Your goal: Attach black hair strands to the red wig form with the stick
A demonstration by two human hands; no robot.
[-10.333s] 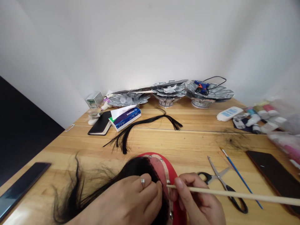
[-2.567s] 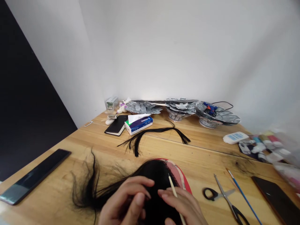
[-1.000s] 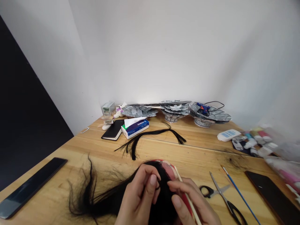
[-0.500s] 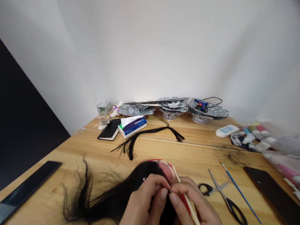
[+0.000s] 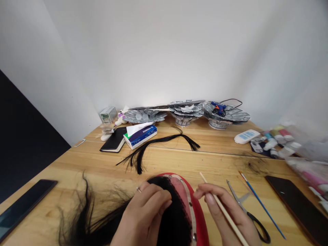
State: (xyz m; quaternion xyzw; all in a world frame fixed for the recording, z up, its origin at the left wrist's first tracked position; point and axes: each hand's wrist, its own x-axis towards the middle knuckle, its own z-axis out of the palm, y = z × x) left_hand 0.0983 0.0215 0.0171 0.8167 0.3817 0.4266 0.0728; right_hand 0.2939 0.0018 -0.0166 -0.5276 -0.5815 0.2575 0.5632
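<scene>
A red rounded form [image 5: 198, 208] with a pale studded band lies at the near edge of the wooden table [image 5: 217, 160]. Black hair [image 5: 102, 222] covers its left side and trails off to the left. My left hand [image 5: 143, 215], a ring on one finger, rests with curled fingers on the hair on top of the form. To the right of the form, my right hand [image 5: 225, 215] grips a thin wooden stick [image 5: 222, 210] that points up and left, its tip clear of the form.
A loose black hair strand [image 5: 159, 145] lies mid-table. Scissors [image 5: 248, 212] and a blue paintbrush [image 5: 262, 205] lie right of my hand, a dark phone [image 5: 297, 198] beyond. A tissue pack [image 5: 139, 135], notebook [image 5: 114, 140], silver dishes [image 5: 187, 111], glue gun [image 5: 217, 106] and small bottles [image 5: 274, 140] line the back.
My hands, pinched together over the hair half a second ago, have parted. The right hand with the stick has moved right, off the form, and the stick's tip now points away.
</scene>
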